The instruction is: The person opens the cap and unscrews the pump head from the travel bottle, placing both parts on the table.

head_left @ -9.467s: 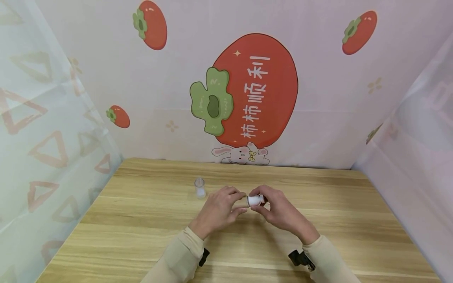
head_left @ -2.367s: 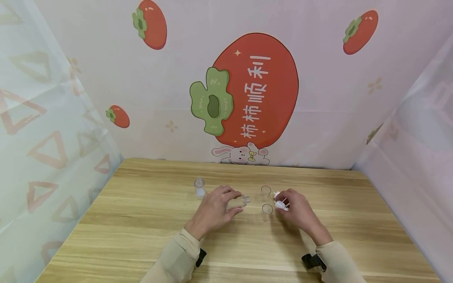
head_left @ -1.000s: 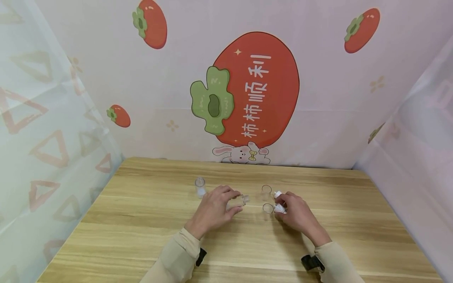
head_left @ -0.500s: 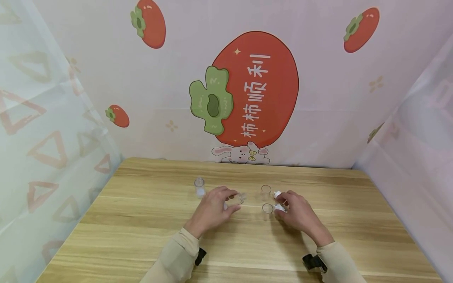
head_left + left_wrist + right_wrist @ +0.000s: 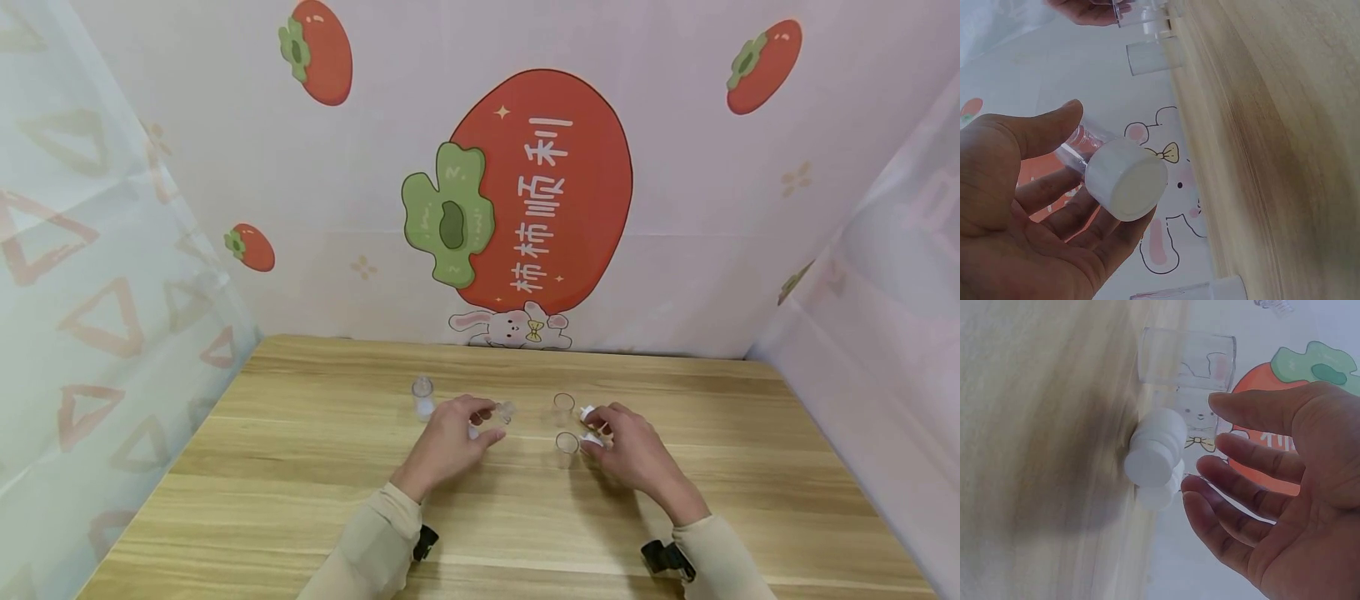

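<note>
My left hand (image 5: 450,437) holds a small clear bottle (image 5: 507,412) with a white round end (image 5: 1132,184); in the left wrist view, thumb and fingers curl round its clear part, white end toward the camera. Over at the right, my right hand (image 5: 633,446) hovers with relaxed, parted fingers beside two small white cylindrical plastic parts (image 5: 1160,437) on the table. The right wrist view shows a gap between fingertips and parts. Just left of those parts stand two clear open cylinders (image 5: 564,410), one behind the other.
A second clear bottle (image 5: 423,400) with a white lower part stands on the wooden table (image 5: 337,483) behind my left hand. A pale cloth backdrop with persimmon prints (image 5: 577,208) rises along the table's back edge.
The clear cylinders have come to stand on the table since the earliest frame. My right hand has let go of a white part. My left hand has drawn the bottle slightly left and tilted it.
</note>
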Demonstrator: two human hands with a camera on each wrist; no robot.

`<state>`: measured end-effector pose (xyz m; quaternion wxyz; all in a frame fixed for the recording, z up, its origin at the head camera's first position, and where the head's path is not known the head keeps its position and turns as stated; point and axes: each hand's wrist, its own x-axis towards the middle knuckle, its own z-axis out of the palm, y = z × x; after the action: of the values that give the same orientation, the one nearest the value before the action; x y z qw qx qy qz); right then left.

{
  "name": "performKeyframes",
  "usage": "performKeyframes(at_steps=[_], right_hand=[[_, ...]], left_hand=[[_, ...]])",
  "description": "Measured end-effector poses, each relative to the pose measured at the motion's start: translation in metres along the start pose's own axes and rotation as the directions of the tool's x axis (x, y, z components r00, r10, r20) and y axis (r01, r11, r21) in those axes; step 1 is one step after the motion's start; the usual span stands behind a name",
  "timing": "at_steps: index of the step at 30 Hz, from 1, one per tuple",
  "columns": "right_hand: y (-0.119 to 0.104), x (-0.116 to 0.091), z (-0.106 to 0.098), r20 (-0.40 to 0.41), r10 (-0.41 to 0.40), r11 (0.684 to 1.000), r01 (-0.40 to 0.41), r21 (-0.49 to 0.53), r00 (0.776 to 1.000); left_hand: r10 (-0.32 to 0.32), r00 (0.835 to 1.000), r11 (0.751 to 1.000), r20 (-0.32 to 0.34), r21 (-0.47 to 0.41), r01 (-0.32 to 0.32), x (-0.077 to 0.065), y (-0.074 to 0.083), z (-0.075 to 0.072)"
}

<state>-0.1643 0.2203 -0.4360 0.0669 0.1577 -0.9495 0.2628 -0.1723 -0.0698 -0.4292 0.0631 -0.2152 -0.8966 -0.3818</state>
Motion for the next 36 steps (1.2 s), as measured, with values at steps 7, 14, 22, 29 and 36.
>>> performKeyframes(at_steps=[7,14,22,29,36], right_hand=[[-0.004,0.0,-0.002,-0.026,-0.024,1.0,0.024,-0.007,0.999],[-0.009,-0.001,-0.004,-0.051,-0.054,0.998,0.054,-0.012,0.997],[-0.011,0.001,-0.006,-0.064,-0.081,0.997,0.08,-0.016,0.995],[-0.015,0.003,-0.007,-0.07,-0.09,0.996,0.089,-0.019,0.994],[-0.019,0.005,-0.007,-0.078,-0.098,0.995,0.096,-0.019,0.992]], left_hand=[[-0.076,0.997,0.986,0.013,-0.145,0.077,0.003,-0.006,0.002],[-0.15,0.989,0.963,0.015,-0.225,0.15,0.004,-0.011,0.005],[-0.192,0.981,0.955,-0.031,-0.236,0.179,0.007,-0.014,0.008],[-0.212,0.974,0.949,-0.076,-0.252,0.187,0.008,-0.018,0.01],[-0.23,0.967,0.944,-0.111,-0.267,0.194,0.008,-0.023,0.012]])
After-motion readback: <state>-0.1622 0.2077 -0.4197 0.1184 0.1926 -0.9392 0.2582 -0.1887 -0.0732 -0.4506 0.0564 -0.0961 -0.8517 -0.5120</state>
